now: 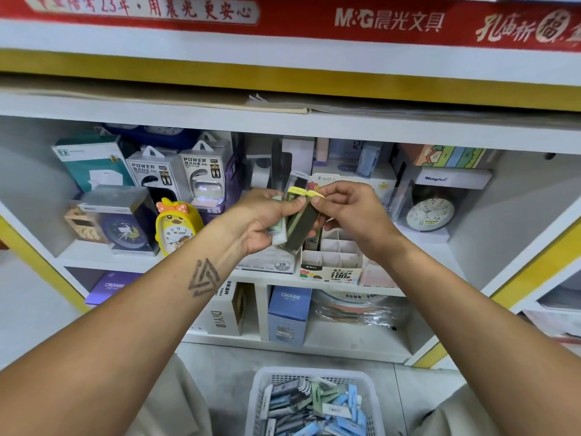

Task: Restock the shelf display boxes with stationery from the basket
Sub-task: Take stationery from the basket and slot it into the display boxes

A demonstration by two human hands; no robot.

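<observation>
My left hand [267, 218] grips a small bunch of slim lead cases [297, 228], pale green and dark, held upright in front of the shelf. My right hand [349, 209] pinches the yellow top [309, 193] of one case in that bunch. Just below and behind my hands stands a white display box [338, 251] with cardboard dividers, marked 0.7 and 100. To its left is a display box [273, 265] labelled 2B. The white plastic basket [267, 377] sits on the floor below, filled with several grey, blue and green cases.
The shelf holds power bank packs [201, 171], a yellow duck clock [177, 226], a dark blue clock box [125, 228] and a round clock [430, 214] at the right. Blue CRUHRE boxes [289, 313] stand on the lower shelf. A yellow-edged shelf board [283, 80] runs overhead.
</observation>
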